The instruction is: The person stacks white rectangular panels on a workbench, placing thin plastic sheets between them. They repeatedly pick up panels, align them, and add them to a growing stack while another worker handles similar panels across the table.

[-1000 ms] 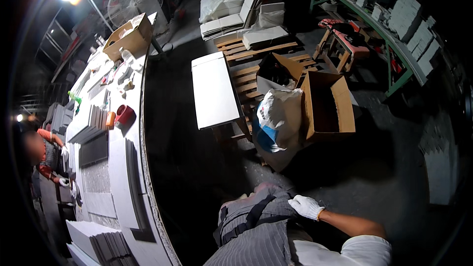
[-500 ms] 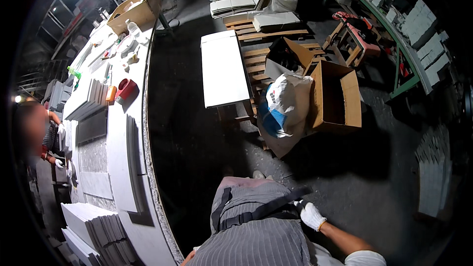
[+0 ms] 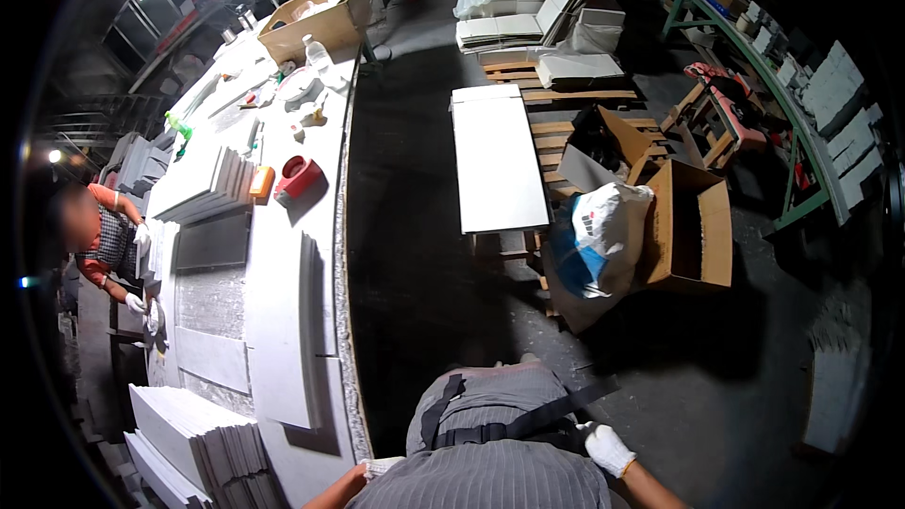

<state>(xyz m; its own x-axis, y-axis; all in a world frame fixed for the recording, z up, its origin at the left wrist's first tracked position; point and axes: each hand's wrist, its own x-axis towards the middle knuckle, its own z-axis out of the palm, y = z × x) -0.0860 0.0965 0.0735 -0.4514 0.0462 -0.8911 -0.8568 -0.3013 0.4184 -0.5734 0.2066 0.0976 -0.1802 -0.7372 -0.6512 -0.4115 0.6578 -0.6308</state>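
Head view. Left hand (image 3: 382, 467), gloved: at the left side of the grey striped apron (image 3: 490, 485), just beside the worktop (image 3: 330, 141)'s right edge; partly hidden, so I cannot tell its grip. Right hand (image 3: 609, 450), gloved: at the apron's right side, by the black strap (image 3: 542, 418); I cannot tell whether its fingers are closed on it. Strap: across the apron's front, one end jutting out above the right hand. Floor (image 3: 424, 217): I have a dark lane between the worktop's right edge and the white panel (image 3: 497, 165). Obstacles ahead: plastic bag (image 3: 613, 236), open carton (image 3: 715, 231), pallet (image 3: 553, 143). Worktop: slab stack (image 3: 203, 438) toward the near end, red holder (image 3: 300, 182) near the right edge; co-worker (image 3: 118, 236) at the left edge.
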